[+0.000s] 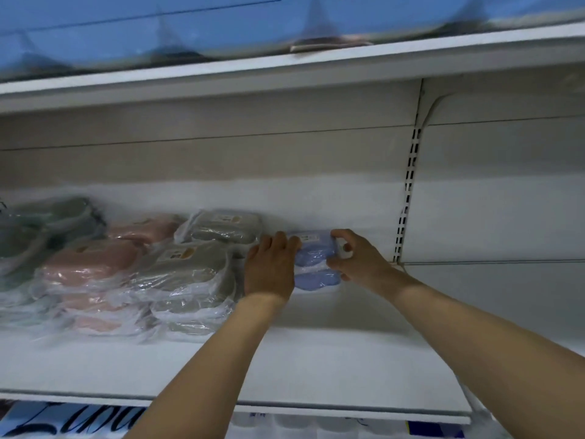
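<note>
A blue item in a clear plastic pack point(315, 259) stands against the back of a white shelf point(316, 375). My left hand point(270, 264) lies flat against its left side, fingers straight and pointing up. My right hand point(356, 258) grips its right edge, fingers curled over the top corner and thumb on the front. The lower part of the pack shows between my two wrists.
Stacks of similar packs lie left of it: grey ones point(196, 270), pink ones point(91, 267) and greenish ones point(44, 223) at the far left. A slotted upright point(408, 191) stands to the right. Another shelf point(285, 68) hangs above. Printed packaging point(63, 419) shows below.
</note>
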A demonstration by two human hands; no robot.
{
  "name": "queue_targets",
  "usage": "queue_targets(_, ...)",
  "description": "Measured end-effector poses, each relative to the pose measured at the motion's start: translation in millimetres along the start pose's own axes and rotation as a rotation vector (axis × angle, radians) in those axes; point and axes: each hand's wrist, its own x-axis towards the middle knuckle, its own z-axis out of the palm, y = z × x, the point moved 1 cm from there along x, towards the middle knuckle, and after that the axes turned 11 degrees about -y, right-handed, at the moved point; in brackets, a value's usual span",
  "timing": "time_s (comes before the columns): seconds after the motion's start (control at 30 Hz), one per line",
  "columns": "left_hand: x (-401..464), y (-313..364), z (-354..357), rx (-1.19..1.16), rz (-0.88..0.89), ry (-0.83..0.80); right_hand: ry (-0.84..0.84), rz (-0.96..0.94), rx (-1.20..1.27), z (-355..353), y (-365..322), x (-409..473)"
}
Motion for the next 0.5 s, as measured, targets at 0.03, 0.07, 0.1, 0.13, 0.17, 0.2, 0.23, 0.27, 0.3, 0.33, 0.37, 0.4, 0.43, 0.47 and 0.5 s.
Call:
queue_targets(0.03,4.4,-3.3,-1.4,0.028,0.023,-0.009,0.012,-0.008,0.008,2.9,1.3,4.8)
queue_targets(0.07,8.1,-5.7,-3.5,0.053,0.039,-0.013,0.016,-0.017,0.013,4.5,2.0,7.6)
queue_targets(0.1,10.9,-7.1,-4.5,0.082,0.056,-0.016,0.012,-0.015,0.005,5.4,2.5,8.4)
queue_targets(0.13,13.7,-9.0,-2.9,0.112,0.064,-0.018,0.005,-0.001,-0.027,5.3,3.3,6.9)
queue_targets(0.17,15.4,-9.1,-3.8,0.135,0.058,-0.039,-0.003,0.018,-0.074,3.9,4.2,3.3)
queue_targets(0.2,15.5,-7.1,-7.3,0.140,0.040,-0.071,-0.002,0.020,-0.122,1.0,5.5,-3.0)
queue_targets(0.23,14.5,-4.0,-11.6,0.136,0.014,-0.112,0.017,-0.006,-0.174,-4.0,5.7,-11.8)
queue_targets(0.27,11.4,1.7,-17.4,0.103,0.005,-0.177,0.050,-0.060,-0.231,-10.3,5.6,-23.4)
queue_targets(0.3,7.3,8.1,-19.9,0.043,0.000,-0.214,0.076,-0.123,-0.294,-18.1,5.3,-37.5)
queue_targets(0.33,0.5,16.5,-22.7,-0.004,0.009,-0.259,0.089,-0.181,-0.357,-27.1,6.1,-53.3)
queue_targets(0.37,-9.1,27.8,-26.8,-0.049,0.048,-0.248,0.083,-0.213,-0.434,-37.2,7.5,-71.0)
queue_targets(0.4,-21.3,41.4,-32.4,-0.071,0.091,-0.214,0.075,-0.225,-0.529,-47.4,9.5,-90.1)
queue_targets(0.43,-33.9,57.9,-38.5,-0.079,0.128,-0.159,0.078,-0.228,-0.627,-57.6,13.1,-110.2)
queue_targets(0.47,-45.9,75.6,-41.8,-0.094,0.156,-0.118,0.102,-0.241,-0.707,-67.5,17.9,-131.5)
queue_targets(0.5,-57.8,95.3,-45.5,-0.122,0.195,-0.066,0.138,-0.261,-0.757,-76.7,24.0,-154.6)
